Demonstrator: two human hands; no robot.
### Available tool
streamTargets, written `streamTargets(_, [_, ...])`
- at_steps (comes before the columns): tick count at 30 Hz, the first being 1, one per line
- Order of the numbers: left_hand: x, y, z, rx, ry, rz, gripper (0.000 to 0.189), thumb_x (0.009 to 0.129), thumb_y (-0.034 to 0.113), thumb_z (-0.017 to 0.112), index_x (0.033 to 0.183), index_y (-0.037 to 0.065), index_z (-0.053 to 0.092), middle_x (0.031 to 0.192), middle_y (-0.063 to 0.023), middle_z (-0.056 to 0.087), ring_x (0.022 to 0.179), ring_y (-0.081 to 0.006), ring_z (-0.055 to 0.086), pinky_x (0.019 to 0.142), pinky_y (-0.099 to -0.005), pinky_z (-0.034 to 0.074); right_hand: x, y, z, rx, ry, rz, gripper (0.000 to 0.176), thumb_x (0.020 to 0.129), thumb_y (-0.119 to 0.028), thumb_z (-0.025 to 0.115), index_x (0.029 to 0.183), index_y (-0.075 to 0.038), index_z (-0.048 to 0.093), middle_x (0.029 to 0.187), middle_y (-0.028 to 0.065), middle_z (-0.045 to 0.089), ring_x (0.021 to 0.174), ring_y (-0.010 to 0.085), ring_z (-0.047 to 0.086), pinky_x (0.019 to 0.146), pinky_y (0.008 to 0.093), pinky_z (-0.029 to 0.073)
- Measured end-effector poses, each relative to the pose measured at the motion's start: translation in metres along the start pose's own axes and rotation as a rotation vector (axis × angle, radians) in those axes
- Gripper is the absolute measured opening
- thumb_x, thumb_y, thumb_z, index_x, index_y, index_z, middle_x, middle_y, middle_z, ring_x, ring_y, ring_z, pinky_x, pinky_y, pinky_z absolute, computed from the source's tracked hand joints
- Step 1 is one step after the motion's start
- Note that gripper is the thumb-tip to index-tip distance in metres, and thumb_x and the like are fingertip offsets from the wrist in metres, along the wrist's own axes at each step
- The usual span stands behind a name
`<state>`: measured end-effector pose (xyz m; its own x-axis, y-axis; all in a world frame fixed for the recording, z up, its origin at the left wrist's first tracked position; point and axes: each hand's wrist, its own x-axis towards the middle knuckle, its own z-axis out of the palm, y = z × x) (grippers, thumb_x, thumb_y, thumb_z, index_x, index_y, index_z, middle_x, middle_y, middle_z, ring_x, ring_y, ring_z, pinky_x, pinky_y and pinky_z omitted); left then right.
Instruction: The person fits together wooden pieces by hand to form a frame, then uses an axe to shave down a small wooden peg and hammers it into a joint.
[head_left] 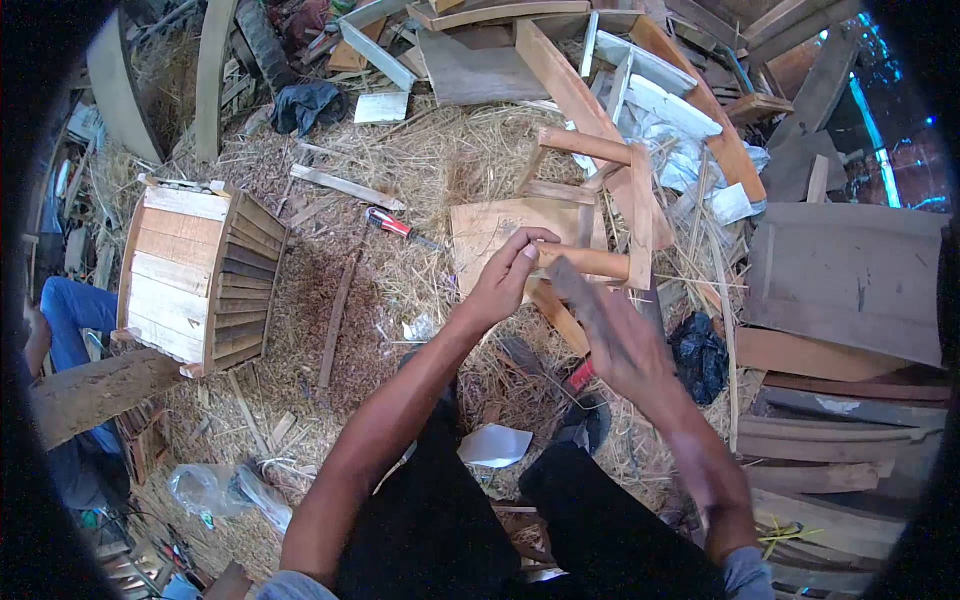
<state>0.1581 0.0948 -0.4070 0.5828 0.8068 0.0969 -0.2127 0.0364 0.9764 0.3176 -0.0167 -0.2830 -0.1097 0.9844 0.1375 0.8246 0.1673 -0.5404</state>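
In the head view, my left hand (508, 277) is closed round the near end of a rounded wooden bar (597, 263), part of a small wooden frame (642, 205). My right hand (625, 340) is closed on a dark flat tool (583, 300), blurred by motion, whose upper end lies against or just beside the bar near my left fingers. A flat wooden board (490, 225) lies under the frame. Below my right fingers shows something red (581, 374), perhaps a handle.
A slatted wooden crate (180, 270) stands at left, near a person's blue-trousered leg (75, 310). A red screwdriver (390, 223) lies on straw. Curved boards (830, 440) are stacked at right. Black plastic bags (698, 357) and clear plastic (210, 490) lie around.
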Motion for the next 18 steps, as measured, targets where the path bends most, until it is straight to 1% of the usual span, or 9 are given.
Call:
streamTargets(2, [0.001, 0.0, 0.001, 0.02, -0.021, 0.05, 0.034, 0.108, 0.022, 0.034, 0.127, 0.001, 0.053, 0.115, -0.0093, 0.06, 0.113, -0.0178, 0.055, 0.102, -0.0327, 0.041, -0.007, 0.007, -0.014, -0.215, -0.142, -0.155, 0.044, 0.086, -0.005, 0.062, 0.128, 0.002, 0.056, 0.11, 0.0194, 0.064, 0.098, 0.0356, 0.066, 0.085, 0.0432, 0.054])
streamTargets(3, [0.001, -0.003, 0.001, 0.022, -0.027, 0.065, 0.035, 0.108, 0.023, 0.034, 0.128, 0.0, 0.052, 0.115, -0.0098, 0.06, 0.113, -0.0181, 0.055, 0.102, -0.0329, 0.041, 0.0, 0.009, -0.019, -0.39, -0.119, -0.298, 0.044, 0.082, -0.007, 0.062, 0.125, -0.001, 0.058, 0.101, 0.0114, 0.062, 0.096, 0.0275, 0.066, 0.083, 0.039, 0.055])
streamTargets(5, [0.001, -0.007, 0.002, 0.028, -0.045, 0.095, 0.037, 0.109, 0.025, 0.033, 0.128, 0.0, 0.052, 0.116, -0.0109, 0.059, 0.114, -0.0188, 0.055, 0.102, -0.0334, 0.041, 0.014, 0.017, -0.034, -0.495, -0.251, -0.391, 0.045, 0.079, -0.007, 0.063, 0.124, 0.0, 0.057, 0.101, 0.011, 0.062, 0.093, 0.028, 0.065, 0.083, 0.0392, 0.054])
streamTargets(6, [0.0, -0.008, 0.003, 0.027, -0.044, 0.073, 0.039, 0.108, 0.028, 0.032, 0.127, 0.0, 0.052, 0.116, -0.0111, 0.059, 0.114, -0.0189, 0.055, 0.102, -0.0335, 0.04, 0.022, 0.023, -0.038, -0.545, -0.318, -0.437, 0.046, 0.078, -0.008, 0.063, 0.123, 0.0, 0.057, 0.1, 0.0107, 0.061, 0.092, 0.0282, 0.065, 0.083, 0.0393, 0.054])
streamTargets(7, [0.001, -0.009, 0.003, 0.026, -0.044, 0.051, 0.04, 0.108, 0.03, 0.032, 0.126, 0.0, 0.053, 0.117, -0.0114, 0.058, 0.114, -0.0191, 0.054, 0.103, -0.0337, 0.04, 0.029, 0.03, -0.038, -0.558, -0.313, -0.457, 0.04, 0.082, -0.012, 0.059, 0.12, -0.002, 0.058, 0.096, 0.0074, 0.06, 0.091, 0.0246, 0.065, 0.082, 0.0362, 0.054])
streamTargets(10, [0.003, -0.007, 0.004, 0.04, -0.037, 0.036, 0.043, 0.108, 0.033, 0.031, 0.124, 0.0, 0.053, 0.117, -0.0117, 0.057, 0.113, -0.0192, 0.054, 0.102, -0.0341, 0.04, 0.043, 0.04, -0.044, -0.547, -0.277, -0.544, 0.034, 0.083, -0.014, 0.061, 0.117, -0.007, 0.06, 0.091, 0.0032, 0.059, 0.087, 0.0194, 0.064, 0.075, 0.0321, 0.054])
streamTargets(13, [0.002, -0.011, 0.003, 0.032, -0.047, 0.028, 0.044, 0.107, 0.034, 0.03, 0.123, 0.0, 0.054, 0.115, -0.0117, 0.058, 0.113, -0.0193, 0.055, 0.102, -0.0343, 0.041, 0.053, 0.038, -0.045, -0.544, -0.327, -0.653, 0.033, 0.083, -0.014, 0.061, 0.116, -0.007, 0.06, 0.092, 0.0027, 0.059, 0.087, 0.0198, 0.064, 0.075, 0.0323, 0.054])
streamTargets(16, [0.004, -0.009, 0.002, 0.038, -0.054, 0.018, 0.044, 0.107, 0.033, 0.03, 0.122, 0.0, 0.054, 0.114, -0.0115, 0.059, 0.113, -0.0196, 0.055, 0.101, -0.0343, 0.041, 0.069, 0.039, -0.049, -0.699, -0.396, -0.544, 0.034, 0.083, -0.014, 0.061, 0.117, -0.008, 0.058, 0.092, 0.0025, 0.059, 0.09, 0.0202, 0.066, 0.075, 0.0326, 0.055])
streamTargets(18, [0.003, -0.008, -0.003, 0.051, -0.037, 0.02, 0.044, 0.107, 0.033, 0.029, 0.122, 0.0, 0.055, 0.114, -0.0114, 0.059, 0.114, -0.0197, 0.056, 0.101, -0.0343, 0.041, 0.067, 0.04, -0.05, -0.621, -0.401, -0.542, 0.037, 0.083, -0.014, 0.061, 0.119, -0.008, 0.057, 0.092, 0.0029, 0.059, 0.091, 0.0206, 0.066, 0.075, 0.033, 0.055])
